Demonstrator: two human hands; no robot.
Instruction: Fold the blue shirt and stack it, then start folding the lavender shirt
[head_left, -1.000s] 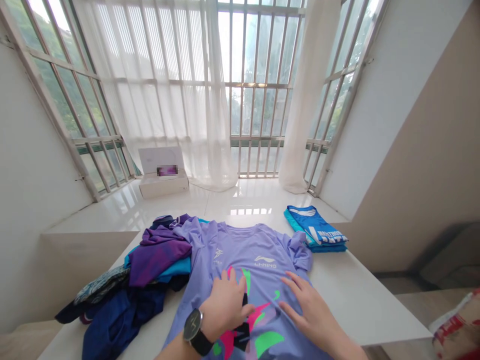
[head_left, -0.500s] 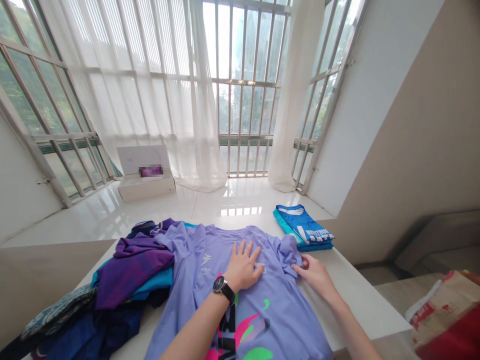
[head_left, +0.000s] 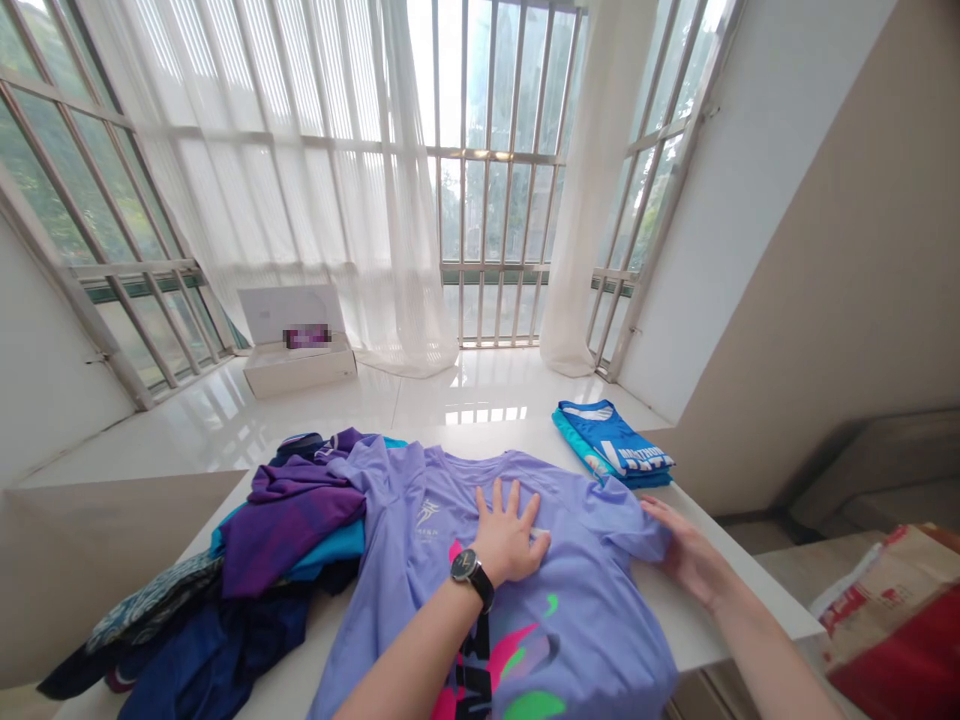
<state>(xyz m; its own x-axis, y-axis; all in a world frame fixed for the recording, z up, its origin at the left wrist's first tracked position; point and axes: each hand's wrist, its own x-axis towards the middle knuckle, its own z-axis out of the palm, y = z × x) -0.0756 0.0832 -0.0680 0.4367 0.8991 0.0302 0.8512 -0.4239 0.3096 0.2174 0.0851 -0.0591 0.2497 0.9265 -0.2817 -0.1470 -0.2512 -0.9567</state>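
Observation:
A lavender T-shirt (head_left: 600, 600) lies spread on the white surface, its neckline toward the window and a pink, green and black print down the front. My left hand (head_left: 511, 535), with a black-strapped watch at the wrist, rests flat on the chest of the shirt, fingers spread. At the shirt's right sleeve (head_left: 637, 525), my right hand (head_left: 694, 555) holds the cuff edge at the side; it is slightly blurred and its thumb is hidden. Just beyond that sleeve sits a folded stack of blue and teal shirts (head_left: 615, 445).
On the left is a loose heap of purple, navy and teal clothes (head_left: 300, 520), touching the T-shirt. An open white box (head_left: 300, 368) stands by the curtain (head_left: 397, 250). A red and tan bag (head_left: 892, 620) is beyond the right edge of the white ledge (head_left: 772, 600).
My right hand has moved outward to the right, and the bunched sleeve is now drawn out wider. My left hand stays flat on the chest. The view has shifted slightly.

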